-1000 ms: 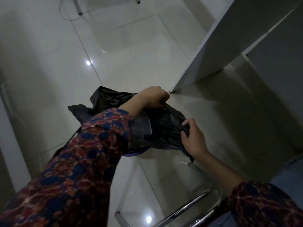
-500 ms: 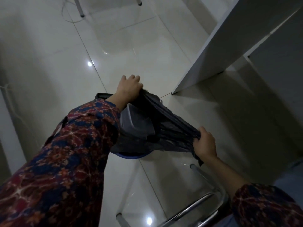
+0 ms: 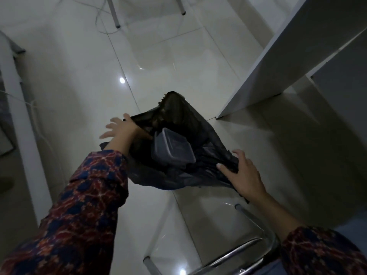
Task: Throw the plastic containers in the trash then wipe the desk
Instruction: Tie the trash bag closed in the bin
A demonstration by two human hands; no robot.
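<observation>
Container (image 3: 171,148) lies inside black bag (image 3: 210,139) on floor (image 3: 79,86). Left hand (image 3: 121,130) at bag's left rim, fingers spread wide. Right hand (image 3: 245,174) pinches right rim. Chair frame (image 3: 228,257) near; white panel (image 3: 278,62) far right.

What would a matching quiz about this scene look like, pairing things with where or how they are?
Things:
1. plastic container
2. left hand
3. right hand
4. chair frame

States:
A. chrome, nearest the camera
B. fingers spread, at the bag's far edge
C. lying inside the black trash bag
D. touching the bag's near edge

Pairs: 1-C, 2-B, 3-D, 4-A
</observation>
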